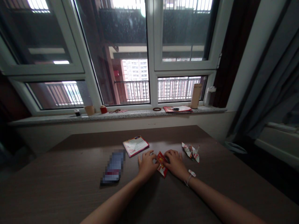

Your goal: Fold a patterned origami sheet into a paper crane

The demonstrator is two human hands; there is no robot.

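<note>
A small piece of red and white printed paper [161, 168], folded into a narrow pointed shape, lies on the brown table between my two hands. My left hand [147, 165] grips its left edge, with the thumb towards the paper and the fingers curled. From the other side my right hand [175, 163] pinches the paper's upper right part; a white band circles that wrist. Right of my right hand lie folded white paper pieces [191, 152] with red print. Beyond my left hand is a stack of printed sheets [135, 145].
A phone [113, 168], its screen blurred out, lies left of my left arm. On the windowsill [140, 114] stand a paper cup [89, 110], a tan flask [195, 95] and a white bottle [209, 96]. A tape roll [157, 109] and black-handled scissors [175, 109] on red papers lie there too.
</note>
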